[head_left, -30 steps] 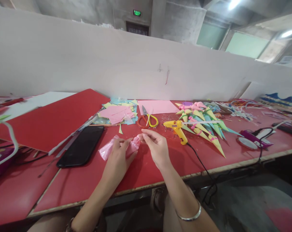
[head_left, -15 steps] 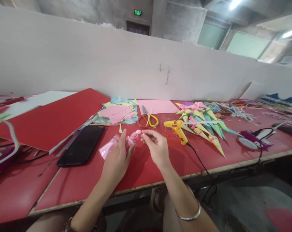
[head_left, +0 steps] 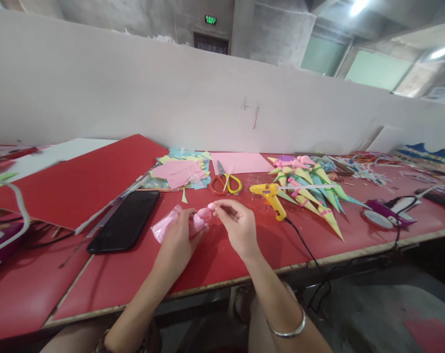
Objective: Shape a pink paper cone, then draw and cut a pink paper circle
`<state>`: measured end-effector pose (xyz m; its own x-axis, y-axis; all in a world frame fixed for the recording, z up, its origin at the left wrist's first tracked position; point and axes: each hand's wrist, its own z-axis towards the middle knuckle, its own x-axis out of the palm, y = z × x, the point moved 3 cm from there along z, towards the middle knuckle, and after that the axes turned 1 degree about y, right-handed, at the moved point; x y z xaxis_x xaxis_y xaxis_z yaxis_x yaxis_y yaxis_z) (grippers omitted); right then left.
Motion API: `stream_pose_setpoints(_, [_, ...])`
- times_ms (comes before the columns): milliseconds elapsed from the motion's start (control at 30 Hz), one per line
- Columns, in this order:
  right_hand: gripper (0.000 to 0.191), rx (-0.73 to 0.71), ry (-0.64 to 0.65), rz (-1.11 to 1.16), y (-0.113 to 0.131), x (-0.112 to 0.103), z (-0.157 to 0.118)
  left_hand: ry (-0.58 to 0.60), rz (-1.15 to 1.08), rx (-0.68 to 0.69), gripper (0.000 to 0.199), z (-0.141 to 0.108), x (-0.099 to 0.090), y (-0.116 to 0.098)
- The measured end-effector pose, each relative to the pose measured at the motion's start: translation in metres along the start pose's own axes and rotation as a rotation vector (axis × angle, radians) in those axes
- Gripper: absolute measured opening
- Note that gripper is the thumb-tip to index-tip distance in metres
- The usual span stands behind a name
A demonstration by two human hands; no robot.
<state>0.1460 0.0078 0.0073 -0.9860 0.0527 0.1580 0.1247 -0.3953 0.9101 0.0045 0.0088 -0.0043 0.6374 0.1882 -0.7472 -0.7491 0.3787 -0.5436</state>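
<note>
The fingers (head_left: pixel 222 210) of the right hand (head_left: pixel 240 230) pinch the small end of a knobbly pink piece (head_left: pixel 204 214), just over the table (head_left: pixel 215 264), while the left hand (head_left: pixel 176 240) closes round its other end; a glossy pink wrapper (head_left: pixel 164 225) shows beside the left knuckles, and whether it is gripped too I cannot tell. Too hard a pull from the right could tear that narrow end — it looks soft — or pop the piece out of the left hand. The yellow glue gun (head_left: pixel 272 194) lies near the right hand, nozzle (head_left: pixel 252 189) facing left; if it is hot, a careless reach might brush it, and a forearm snagging its black cord (head_left: pixel 303 240) could drag it toward the edge.

The table is red, chipped along its front edge. A black phone (head_left: pixel 123 223) lies to the left with a big red board (head_left: pixel 82 181) beyond it, and paper cones (head_left: pixel 306 200) are heaped on the right. Farther back come scissors (head_left: pixel 226 175), then paper scraps (head_left: pixel 178 173) and a pink sheet (head_left: pixel 242 162) near the foot of a white partition (head_left: pixel 134 93). Over its top show a concrete wall (head_left: pixel 270 37), a dark doorway (head_left: pixel 211 44), a green exit sign (head_left: pixel 210 20) and, at upper right, a bright ceiling light (head_left: pixel 358 6)
</note>
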Motion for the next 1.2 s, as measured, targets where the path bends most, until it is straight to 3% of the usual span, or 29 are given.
stream_pose_setpoints(133, [0.014, -0.035, 0.04, 0.015, 0.001, 0.001, 0.0, 0.039, -0.076, -0.081, 0.027, 0.001, 0.002, 0.0])
stream_pose_setpoints(367, [0.011, -0.233, 0.065, -0.232, 0.01, 0.005, -0.003, 0.101, -0.258, -0.095, 0.029, 0.0, 0.001, -0.012])
stream_pose_setpoints(700, [0.014, -0.263, 0.131, -0.331, 0.007, 0.012, -0.005, 0.102, -0.324, -0.114, 0.034, -0.001, 0.001, -0.016])
stream_pose_setpoints(933, [0.026, -0.175, 0.052, -0.29, 0.002, 0.01, -0.005, 0.089, -0.284, -0.082, 0.031, -0.002, -0.001, -0.016])
stream_pose_setpoints(1100, [0.049, 0.039, 0.122, 0.077, -0.012, 0.014, -0.004, 0.095, -0.282, -0.046, 0.029, -0.002, -0.002, -0.019])
stream_pose_setpoints(1200, [0.051, 0.106, 0.135, 0.164, -0.014, 0.016, -0.003, 0.089, -0.279, -0.022, 0.029, -0.002, -0.002, -0.02])
